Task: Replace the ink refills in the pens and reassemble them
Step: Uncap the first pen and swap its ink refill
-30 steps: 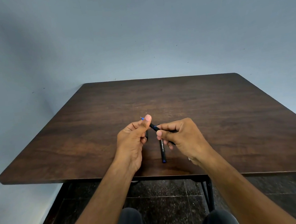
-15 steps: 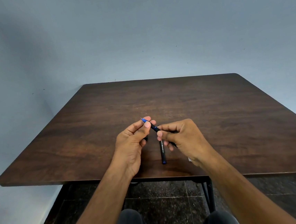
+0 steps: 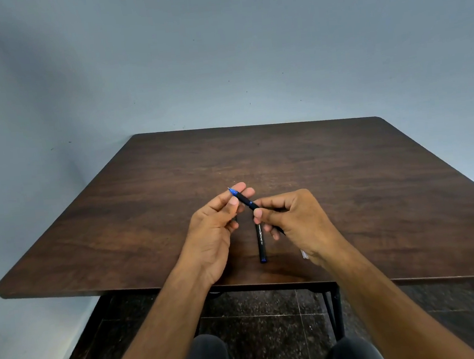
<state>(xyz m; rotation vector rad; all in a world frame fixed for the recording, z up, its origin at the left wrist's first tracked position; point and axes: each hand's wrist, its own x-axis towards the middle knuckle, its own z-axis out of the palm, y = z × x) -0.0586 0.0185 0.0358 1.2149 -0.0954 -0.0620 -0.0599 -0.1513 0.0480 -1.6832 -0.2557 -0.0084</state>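
While one dark wooden table (image 3: 344, 169) carried the work, two hands met above its near edge, the right hand (image 3: 294, 217) gripping one black pen (image 3: 245, 200) whose blue tip the left hand (image 3: 219, 221) pinched, above a second pen (image 3: 260, 242) lying on the table.

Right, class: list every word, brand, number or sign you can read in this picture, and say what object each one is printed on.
"OCTANE" in pale letters along the black pen lying on the table; a smaller word before it and small marks after it are too blurred to read.
The pen held in both hands: no readable print shows.
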